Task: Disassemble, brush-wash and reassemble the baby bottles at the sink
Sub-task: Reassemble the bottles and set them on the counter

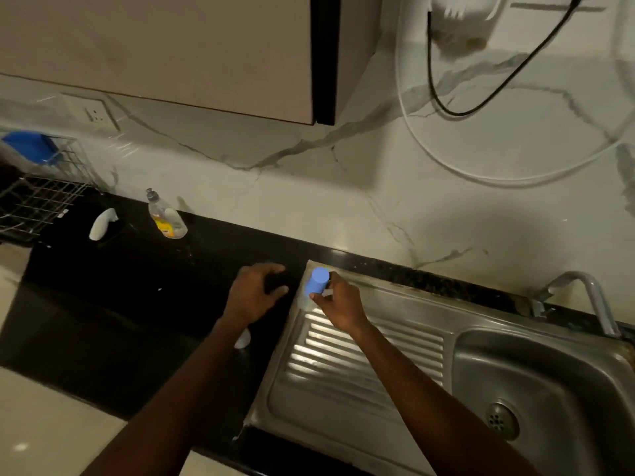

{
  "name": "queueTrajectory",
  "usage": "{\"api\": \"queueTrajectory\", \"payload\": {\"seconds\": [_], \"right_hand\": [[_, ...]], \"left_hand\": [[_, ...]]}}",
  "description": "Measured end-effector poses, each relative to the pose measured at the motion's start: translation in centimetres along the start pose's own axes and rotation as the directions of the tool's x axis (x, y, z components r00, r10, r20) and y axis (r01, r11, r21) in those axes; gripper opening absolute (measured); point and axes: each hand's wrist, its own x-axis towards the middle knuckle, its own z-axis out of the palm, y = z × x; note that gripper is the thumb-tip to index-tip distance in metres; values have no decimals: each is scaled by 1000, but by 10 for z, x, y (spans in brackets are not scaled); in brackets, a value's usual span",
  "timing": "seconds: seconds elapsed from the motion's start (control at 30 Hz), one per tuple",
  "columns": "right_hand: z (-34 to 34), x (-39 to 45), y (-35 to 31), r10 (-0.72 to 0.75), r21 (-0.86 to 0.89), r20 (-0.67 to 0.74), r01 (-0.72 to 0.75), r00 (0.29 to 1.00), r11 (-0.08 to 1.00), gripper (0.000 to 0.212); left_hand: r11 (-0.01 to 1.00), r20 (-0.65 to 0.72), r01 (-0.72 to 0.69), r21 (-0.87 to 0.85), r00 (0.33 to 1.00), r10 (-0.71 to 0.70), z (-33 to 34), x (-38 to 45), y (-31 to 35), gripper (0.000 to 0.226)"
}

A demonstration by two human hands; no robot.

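Observation:
A baby bottle with a light blue cap [318, 279] stands at the far left corner of the steel draining board [360, 355]. My right hand [338, 305] grips the bottle just below the cap. My left hand [256, 293] is on the black counter beside it, fingers curled round a dark object [275, 281] that I cannot identify. A small white piece [243, 340] lies on the counter, partly hidden under my left wrist.
The sink basin [536, 383] with its drain and a tap [584, 297] lies to the right. A dish-soap bottle [166, 216] and a white object [102, 224] stand on the black counter [120, 304] at back left. A wire rack [37, 197] sits far left.

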Motion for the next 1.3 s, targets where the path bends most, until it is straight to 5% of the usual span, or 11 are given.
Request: {"api": "queueTrajectory", "payload": {"seconds": [0.1, 0.23, 0.4, 0.93, 1.1, 1.23, 1.3], "right_hand": [[31, 20, -4, -21, -69, 72, 26, 997, 997, 45], [75, 46, -18, -10, -132, 123, 26, 992, 991, 46], [111, 72, -29, 31, -187, 186, 5, 982, 982, 47], [140, 95, -24, 47, -234, 230, 8, 972, 972, 39], [137, 80, -15, 49, -297, 173, 4, 984, 955, 77], [134, 49, -6, 43, -250, 74, -24, 996, 968, 55], [137, 35, -4, -14, -231, 69, 30, 998, 972, 40]], "left_hand": [[974, -98, 216, 69, 973, -209, -26, -6, -48, 55], [889, 128, 456, 45, 880, -458, -33, -9, -71, 72], [901, 211, 427, 80, 876, -434, -30, -12, -82, 29], [906, 262, 419, 54, 870, -418, -21, -6, -73, 27], [901, 359, 418, 120, 827, -432, -24, -12, -81, 59], [873, 399, 450, 187, 777, -486, -31, -24, -92, 105], [860, 434, 463, 214, 744, -508, -33, -31, -93, 96]]}}
